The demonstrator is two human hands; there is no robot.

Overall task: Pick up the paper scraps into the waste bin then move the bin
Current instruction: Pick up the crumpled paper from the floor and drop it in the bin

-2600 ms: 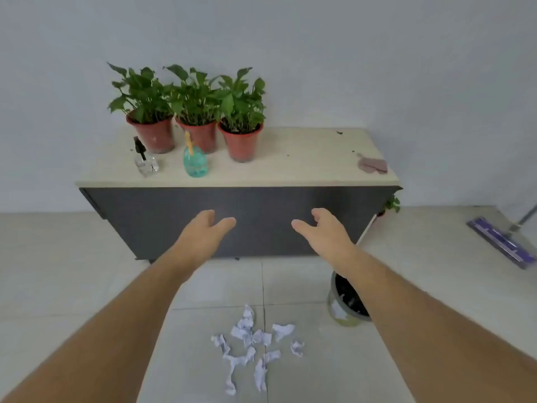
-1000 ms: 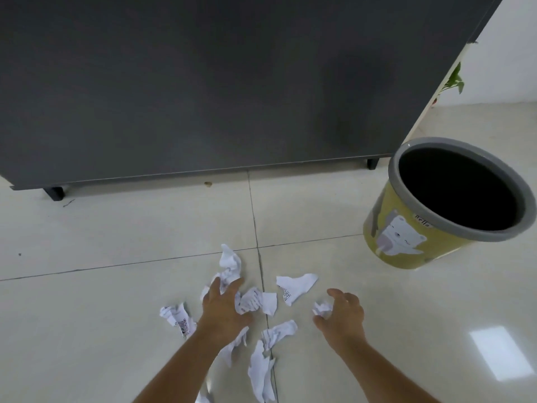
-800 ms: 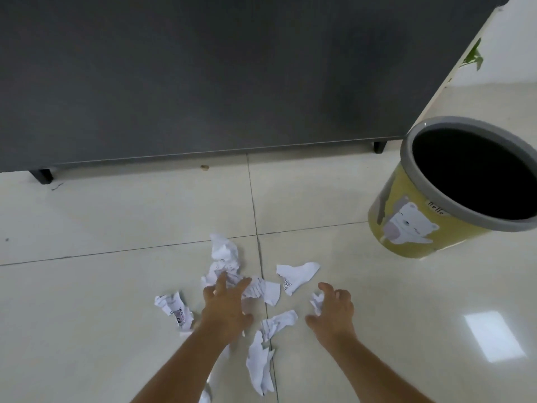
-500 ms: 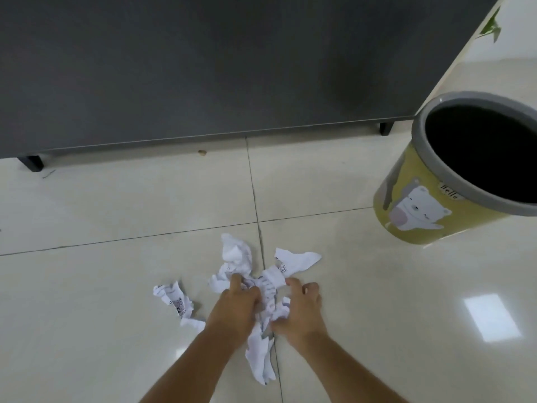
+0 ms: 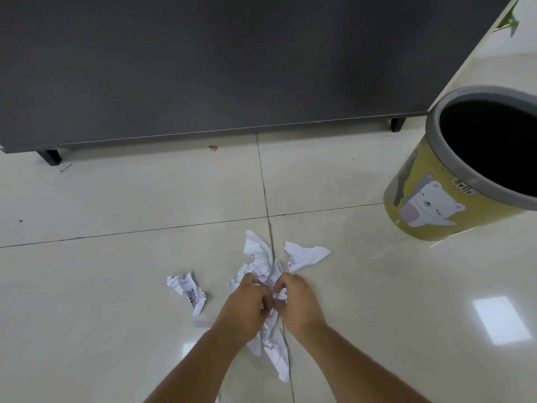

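White crumpled paper scraps lie bunched on the pale tiled floor. My left hand and my right hand press together over the bunch, fingers curled around scraps between them. One scrap lies just right of the bunch, another scrap to the left, and more scraps trail under my wrists. The waste bin, yellow with a grey rim and a white bear picture, stands upright at the right, its dark inside open.
A dark grey cabinet on short legs fills the top of the view, close behind the scraps. A small brown crumb lies by its base. Green leaves show at the top right corner.
I have bent down from standing to the floor. My hands came in from either side of the scraps and closed together on the bunch, pulling loose scraps toward the middle.
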